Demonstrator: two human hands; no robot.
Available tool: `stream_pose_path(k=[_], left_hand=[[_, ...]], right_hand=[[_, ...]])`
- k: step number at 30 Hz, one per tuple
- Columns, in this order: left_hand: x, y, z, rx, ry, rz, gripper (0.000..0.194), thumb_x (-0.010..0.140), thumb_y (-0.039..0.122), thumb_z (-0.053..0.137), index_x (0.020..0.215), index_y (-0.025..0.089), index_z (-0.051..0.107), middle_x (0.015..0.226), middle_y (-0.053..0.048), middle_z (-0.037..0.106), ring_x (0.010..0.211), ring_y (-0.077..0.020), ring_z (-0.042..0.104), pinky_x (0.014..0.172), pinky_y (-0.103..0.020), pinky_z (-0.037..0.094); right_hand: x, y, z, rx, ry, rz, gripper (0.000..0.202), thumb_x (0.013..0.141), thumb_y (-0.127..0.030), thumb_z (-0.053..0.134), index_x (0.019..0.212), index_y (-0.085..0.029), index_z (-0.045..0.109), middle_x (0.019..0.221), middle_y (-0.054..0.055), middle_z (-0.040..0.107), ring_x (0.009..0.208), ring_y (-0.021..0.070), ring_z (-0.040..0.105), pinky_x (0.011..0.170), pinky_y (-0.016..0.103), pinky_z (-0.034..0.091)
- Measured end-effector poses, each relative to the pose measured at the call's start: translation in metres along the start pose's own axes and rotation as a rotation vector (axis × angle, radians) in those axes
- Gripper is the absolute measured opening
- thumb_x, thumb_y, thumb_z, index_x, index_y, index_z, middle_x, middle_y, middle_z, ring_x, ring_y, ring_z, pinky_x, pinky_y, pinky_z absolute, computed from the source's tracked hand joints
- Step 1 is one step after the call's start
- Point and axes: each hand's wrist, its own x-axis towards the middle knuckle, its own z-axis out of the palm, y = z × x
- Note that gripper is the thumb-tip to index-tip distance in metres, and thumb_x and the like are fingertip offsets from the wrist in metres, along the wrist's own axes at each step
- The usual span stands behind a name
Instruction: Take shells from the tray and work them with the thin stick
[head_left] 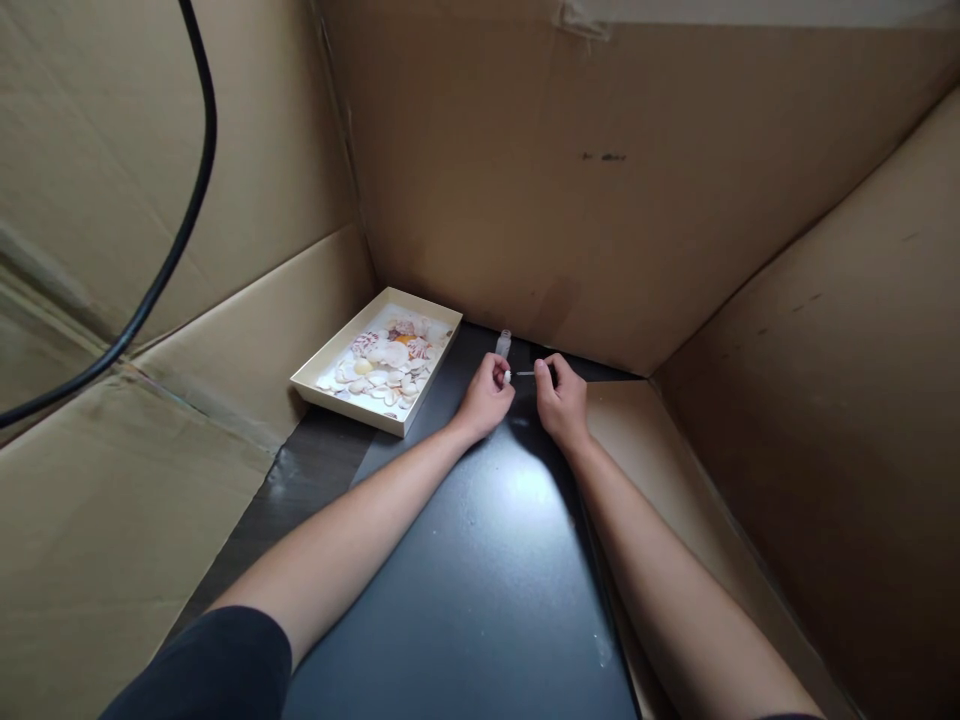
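Holding small stuff close together at the table's (465, 580) far side, judging by the pose a fine two-hand alignment step. Head view: left hand (486, 400) pinches a small pale piece (507, 377); clear bottle (504, 345) just beyond its fingers, contact unclear. Right hand (561, 400) closed around the near-hidden end of a thin rod (526, 374), tip pointing left at the piece; can't tell if touching. Shallow tray (349, 407) of shells (390, 354) sits left. Next move calls for steady wrists, light pinch, tip lined up.
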Motion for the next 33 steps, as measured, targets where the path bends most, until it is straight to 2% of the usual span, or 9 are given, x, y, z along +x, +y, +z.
stream_pose_path(k=[3, 6, 8, 11, 14, 17, 24, 29, 33], left_hand=[[0.000, 0.000, 0.000, -0.010, 0.002, -0.010, 0.027, 0.069, -0.003, 0.048, 0.085, 0.018, 0.044, 0.073, 0.005, 0.040, 0.063, -0.0066, 0.038, 0.062, -0.019, 0.033], [0.000, 0.000, 0.000, -0.018, 0.009, -0.006, 0.028, 0.069, -0.004, 0.048, 0.086, 0.018, 0.044, 0.075, 0.005, 0.041, 0.065, -0.0066, 0.039, 0.063, -0.019, 0.034], [0.001, -0.001, 0.000, -0.018, 0.005, -0.004, 0.027, 0.070, -0.004, 0.047, 0.086, 0.018, 0.043, 0.075, 0.005, 0.041, 0.065, -0.0067, 0.039, 0.063, -0.019, 0.034], [0.001, -0.001, 0.001, -0.011, -0.002, 0.002, 0.026, 0.071, -0.004, 0.047, 0.085, 0.017, 0.043, 0.074, 0.005, 0.040, 0.065, -0.0067, 0.038, 0.063, -0.019, 0.033], [0.001, -0.002, 0.001, -0.009, -0.007, 0.009, 0.026, 0.071, -0.004, 0.046, 0.085, 0.018, 0.043, 0.074, 0.005, 0.039, 0.065, -0.0067, 0.038, 0.063, -0.018, 0.033], [0.001, -0.003, 0.000, -0.011, -0.007, 0.005, 0.027, 0.071, -0.005, 0.046, 0.085, 0.018, 0.042, 0.074, 0.005, 0.040, 0.065, -0.0067, 0.039, 0.063, -0.018, 0.033], [0.002, -0.004, 0.001, -0.011, -0.009, 0.013, 0.026, 0.071, -0.004, 0.047, 0.085, 0.018, 0.043, 0.074, 0.005, 0.040, 0.064, -0.0069, 0.038, 0.062, -0.019, 0.033], [0.002, -0.005, 0.002, -0.022, -0.007, 0.005, 0.027, 0.071, -0.003, 0.048, 0.088, 0.018, 0.043, 0.077, 0.004, 0.044, 0.068, -0.0074, 0.042, 0.065, -0.019, 0.035], [0.001, -0.005, 0.001, -0.017, -0.017, 0.022, 0.028, 0.070, -0.004, 0.047, 0.086, 0.018, 0.042, 0.074, 0.005, 0.040, 0.066, -0.0072, 0.040, 0.063, -0.019, 0.034]], right_hand=[[0.000, 0.000, 0.000, 0.025, 0.020, -0.024, 0.034, 0.091, -0.047, 0.035, 0.073, -0.021, 0.048, 0.062, -0.003, 0.048, 0.059, 0.0127, 0.045, 0.060, 0.023, 0.033], [0.000, 0.001, 0.000, 0.034, -0.021, -0.055, 0.033, 0.091, -0.046, 0.037, 0.073, -0.021, 0.048, 0.061, -0.003, 0.048, 0.058, 0.0123, 0.044, 0.058, 0.023, 0.032], [0.000, 0.002, 0.000, 0.005, -0.039, -0.032, 0.033, 0.091, -0.045, 0.038, 0.072, -0.021, 0.049, 0.060, -0.003, 0.048, 0.057, 0.0123, 0.044, 0.058, 0.023, 0.031], [0.001, 0.004, 0.001, -0.017, 0.002, -0.005, 0.034, 0.092, -0.045, 0.038, 0.071, -0.021, 0.048, 0.059, -0.003, 0.048, 0.057, 0.0126, 0.044, 0.058, 0.023, 0.031], [0.001, 0.005, 0.001, 0.041, 0.034, -0.053, 0.033, 0.092, -0.045, 0.038, 0.071, -0.021, 0.047, 0.059, -0.004, 0.046, 0.056, 0.0122, 0.043, 0.057, 0.023, 0.031], [0.000, 0.005, 0.002, 0.069, 0.004, -0.089, 0.033, 0.093, -0.044, 0.039, 0.072, -0.021, 0.047, 0.059, -0.004, 0.045, 0.056, 0.0119, 0.043, 0.057, 0.023, 0.031], [0.002, 0.011, 0.004, 0.034, 0.013, -0.046, 0.029, 0.093, -0.043, 0.038, 0.078, -0.021, 0.050, 0.063, -0.003, 0.049, 0.060, 0.0135, 0.047, 0.059, 0.024, 0.032], [0.002, 0.010, 0.002, 0.086, 0.016, -0.106, 0.026, 0.094, -0.038, 0.038, 0.079, -0.021, 0.050, 0.066, -0.003, 0.049, 0.061, 0.0128, 0.046, 0.060, 0.024, 0.033], [0.001, 0.008, 0.001, 0.137, 0.024, -0.149, 0.018, 0.091, -0.033, 0.043, 0.080, -0.020, 0.050, 0.069, -0.003, 0.049, 0.061, 0.0118, 0.045, 0.060, 0.024, 0.034]])
